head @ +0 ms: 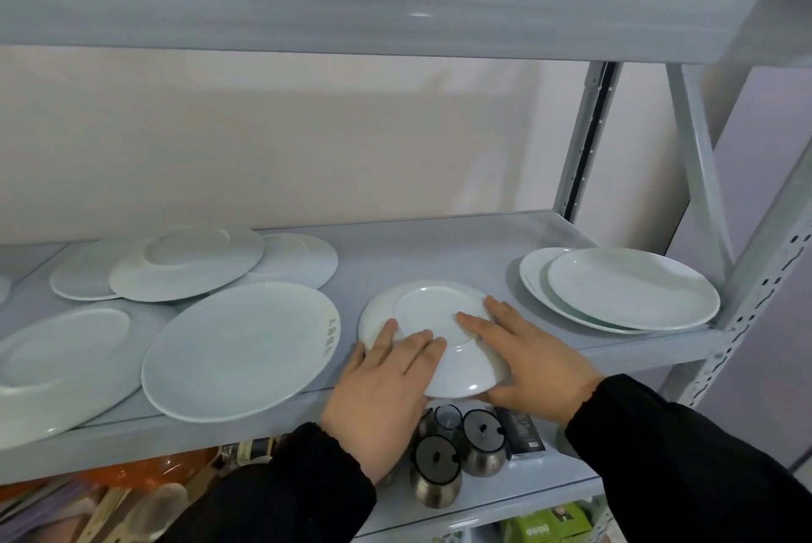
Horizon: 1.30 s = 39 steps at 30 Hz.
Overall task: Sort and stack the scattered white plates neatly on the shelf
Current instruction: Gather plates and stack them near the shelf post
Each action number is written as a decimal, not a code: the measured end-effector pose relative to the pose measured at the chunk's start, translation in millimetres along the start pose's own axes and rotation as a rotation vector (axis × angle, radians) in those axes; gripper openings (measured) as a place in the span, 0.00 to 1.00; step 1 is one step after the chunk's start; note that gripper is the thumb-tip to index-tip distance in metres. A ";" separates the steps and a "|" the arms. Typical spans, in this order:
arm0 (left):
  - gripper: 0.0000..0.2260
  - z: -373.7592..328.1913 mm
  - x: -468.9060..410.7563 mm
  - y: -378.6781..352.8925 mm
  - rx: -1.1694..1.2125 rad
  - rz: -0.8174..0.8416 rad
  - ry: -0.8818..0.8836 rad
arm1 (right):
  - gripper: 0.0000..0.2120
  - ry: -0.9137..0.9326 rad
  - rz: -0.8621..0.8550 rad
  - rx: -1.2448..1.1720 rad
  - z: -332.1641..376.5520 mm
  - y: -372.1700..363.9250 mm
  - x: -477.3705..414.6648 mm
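Here, a person's left hand [382,384] and right hand [531,360] hold a small round white ceramic plate [433,314], turned upside down, from either side. Their fingers lie flat across its base and the thumbs are hidden under its near rim, so it seems pinched rather than merely pressed.

The plate is at the front of a pale grey metal shelf [439,248], with its near edge hanging past the lip. That overhang is the risk: a loosened grip could tip it onto the steel jars with dark lids [435,472] on the level below. What the jars hold cannot be seen. Sliding it sideways could knock the large white plate with grey lettering [237,349] just beside it, which also reaches the lip.

The shelf also holds an overlapping cluster of white plates [189,265] at back left and an offset pair of white plates [632,287] at right.
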State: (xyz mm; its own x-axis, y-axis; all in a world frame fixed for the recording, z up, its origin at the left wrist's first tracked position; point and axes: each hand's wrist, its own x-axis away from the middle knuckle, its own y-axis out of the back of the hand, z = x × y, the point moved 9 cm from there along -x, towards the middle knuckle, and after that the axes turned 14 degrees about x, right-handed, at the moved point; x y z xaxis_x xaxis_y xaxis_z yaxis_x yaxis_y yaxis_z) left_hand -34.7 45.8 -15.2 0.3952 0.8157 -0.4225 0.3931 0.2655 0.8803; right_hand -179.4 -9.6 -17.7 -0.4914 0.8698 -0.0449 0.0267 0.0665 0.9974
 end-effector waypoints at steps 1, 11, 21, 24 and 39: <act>0.36 -0.9 1.8 -1.6 -0.019 -0.015 -0.016 | 0.43 0.001 -0.011 0.016 -0.6 -1.0 1.7; 0.38 -0.1 -16.6 35.7 0.039 -0.143 -0.039 | 0.38 0.029 -0.244 -0.054 -10.7 42.2 14.1; 0.14 -8.6 -82.5 89.6 0.420 -0.319 0.242 | 0.37 -0.214 -0.587 -0.166 -85.3 143.2 60.4; 0.09 -12.4 -113.6 81.1 0.725 -0.304 0.361 | 0.37 -0.258 -0.561 -0.136 -105.7 146.3 84.9; 0.13 -22.6 -180.2 -78.9 1.768 -0.086 0.838 | 0.35 -0.358 -0.475 -0.129 -146.8 86.4 142.0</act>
State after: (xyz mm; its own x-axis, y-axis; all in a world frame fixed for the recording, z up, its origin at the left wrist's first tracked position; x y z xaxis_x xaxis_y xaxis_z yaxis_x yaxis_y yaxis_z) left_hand -155.7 -110.4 -3.7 0.1136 0.9699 0.2152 0.8493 0.0176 -0.5276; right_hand -374.6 47.9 70.3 -0.0998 0.8715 -0.4802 -0.2401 0.4472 0.8616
